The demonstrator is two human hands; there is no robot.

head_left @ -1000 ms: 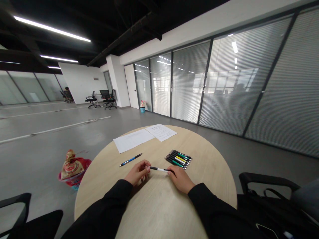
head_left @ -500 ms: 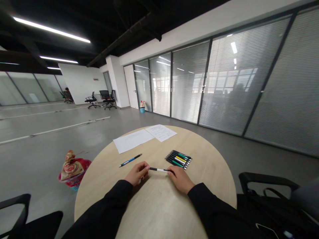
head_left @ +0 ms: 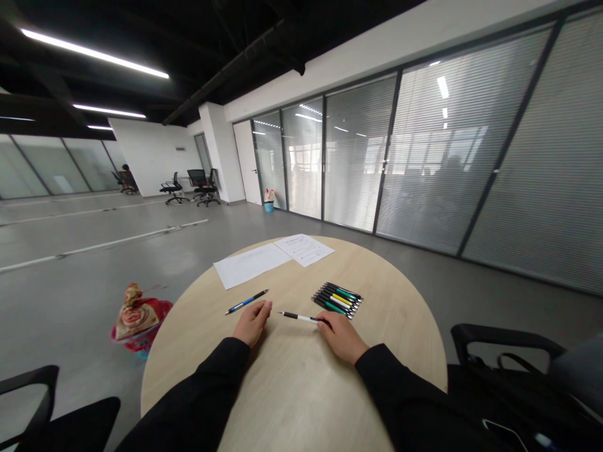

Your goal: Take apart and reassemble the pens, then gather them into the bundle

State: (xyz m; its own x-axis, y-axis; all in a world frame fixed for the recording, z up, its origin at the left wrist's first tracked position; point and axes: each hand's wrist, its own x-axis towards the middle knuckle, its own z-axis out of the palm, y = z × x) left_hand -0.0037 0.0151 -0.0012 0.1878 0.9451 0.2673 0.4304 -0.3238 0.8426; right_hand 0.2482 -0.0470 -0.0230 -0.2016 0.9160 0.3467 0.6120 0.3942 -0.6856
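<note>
My right hand (head_left: 340, 337) pinches a black-and-white pen (head_left: 299, 317) by its right end, just over the round table. The pen lies nearly level, its pointed tip turned left. A short gap separates that tip from my left hand (head_left: 253, 322), whose fingers are curled closed with nothing visible in them. Behind my left hand a blue-and-black pen (head_left: 247, 302) rests slantwise on the tabletop. Beyond my right hand sits a tight row of several pens (head_left: 337, 299), mostly black, with green, yellow and white barrels among them.
Two printed paper sheets (head_left: 254, 265) lie at the far side of the round wooden table (head_left: 386, 301). A basket with a brown and red bag (head_left: 139, 320) stands on the floor at left. Black chairs flank the table, including an armrest (head_left: 509, 339) at right.
My left hand has let go of the pen's tip and drawn back slightly left, uncovering the tip. My right hand keeps the pen in nearly the same place.
</note>
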